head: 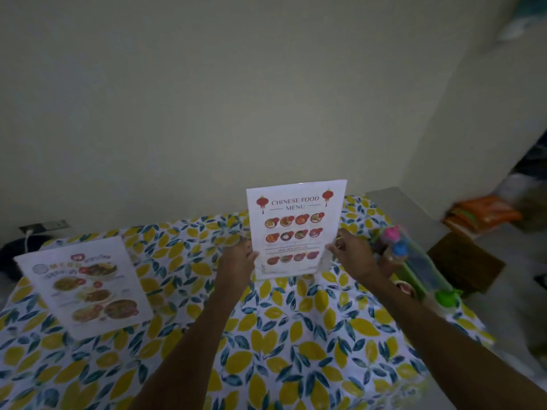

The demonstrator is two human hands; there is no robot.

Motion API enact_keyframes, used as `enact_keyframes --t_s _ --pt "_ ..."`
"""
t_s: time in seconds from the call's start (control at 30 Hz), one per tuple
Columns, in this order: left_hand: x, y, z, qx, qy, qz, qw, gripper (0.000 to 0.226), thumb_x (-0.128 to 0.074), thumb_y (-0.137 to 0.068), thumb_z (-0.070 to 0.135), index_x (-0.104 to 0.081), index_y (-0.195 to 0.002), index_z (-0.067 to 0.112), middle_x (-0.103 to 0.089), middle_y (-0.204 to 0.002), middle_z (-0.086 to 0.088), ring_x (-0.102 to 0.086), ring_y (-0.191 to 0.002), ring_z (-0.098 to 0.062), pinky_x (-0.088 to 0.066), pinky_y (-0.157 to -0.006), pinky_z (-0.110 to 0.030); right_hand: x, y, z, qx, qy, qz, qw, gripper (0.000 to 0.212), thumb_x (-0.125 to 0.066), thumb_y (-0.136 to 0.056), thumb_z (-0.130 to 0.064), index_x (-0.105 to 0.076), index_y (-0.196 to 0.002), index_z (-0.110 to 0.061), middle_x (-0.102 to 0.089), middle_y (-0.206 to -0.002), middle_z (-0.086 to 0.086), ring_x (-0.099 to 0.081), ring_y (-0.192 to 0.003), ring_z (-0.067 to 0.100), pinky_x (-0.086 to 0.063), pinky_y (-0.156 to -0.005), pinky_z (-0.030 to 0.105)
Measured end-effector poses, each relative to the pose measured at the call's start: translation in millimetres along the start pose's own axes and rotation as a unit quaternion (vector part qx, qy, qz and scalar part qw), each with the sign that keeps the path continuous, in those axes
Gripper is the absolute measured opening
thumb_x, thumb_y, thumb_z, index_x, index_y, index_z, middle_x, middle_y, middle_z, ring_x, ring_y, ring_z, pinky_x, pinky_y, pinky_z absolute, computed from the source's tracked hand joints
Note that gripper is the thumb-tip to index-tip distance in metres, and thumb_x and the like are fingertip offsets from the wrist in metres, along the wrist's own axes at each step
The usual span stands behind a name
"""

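A white sheet headed "Chinese Food Menu" stands upright near the far edge of the table, its lower edge close to the cloth. My left hand pinches its left edge low down. On the opposite edge, at about the same height, my right hand pinches the sheet. A second menu sheet with photos of dishes lies flat on the cloth at the left.
The table wears a cloth printed with yellow lemons and blue leaves. A green tray of bottles with coloured caps sits at the right edge. A wall is close behind; a wooden box and orange bags lie beyond at right.
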State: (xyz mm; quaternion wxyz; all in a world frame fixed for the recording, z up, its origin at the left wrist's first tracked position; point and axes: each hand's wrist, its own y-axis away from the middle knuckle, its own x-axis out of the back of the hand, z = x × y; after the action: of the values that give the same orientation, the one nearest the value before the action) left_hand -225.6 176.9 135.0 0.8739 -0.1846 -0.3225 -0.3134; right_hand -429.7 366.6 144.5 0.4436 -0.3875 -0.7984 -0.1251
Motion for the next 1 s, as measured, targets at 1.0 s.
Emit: enact_keyframes --t_s 1.0 --pt "-314.5 -317.0 158.5 0.086 -0.029 -0.004 0.996 0.017 -0.064 -0.093 0.017 -0.057 -0.087 0.002 -0.071 -0.085 -0.014 -0.066 -0.07 -0.024 -0.049 -0.05 -0.023 64.8 -381.2 317.6 -0.029 -0.045 -0.057 0.997 0.027 -0.064 -0.089 -0.026 -0.06 -0.111 -0.011 -0.073 -0.096 0.011 -0.069 -0.085 0.03 -0.056 -0.078 0.036"
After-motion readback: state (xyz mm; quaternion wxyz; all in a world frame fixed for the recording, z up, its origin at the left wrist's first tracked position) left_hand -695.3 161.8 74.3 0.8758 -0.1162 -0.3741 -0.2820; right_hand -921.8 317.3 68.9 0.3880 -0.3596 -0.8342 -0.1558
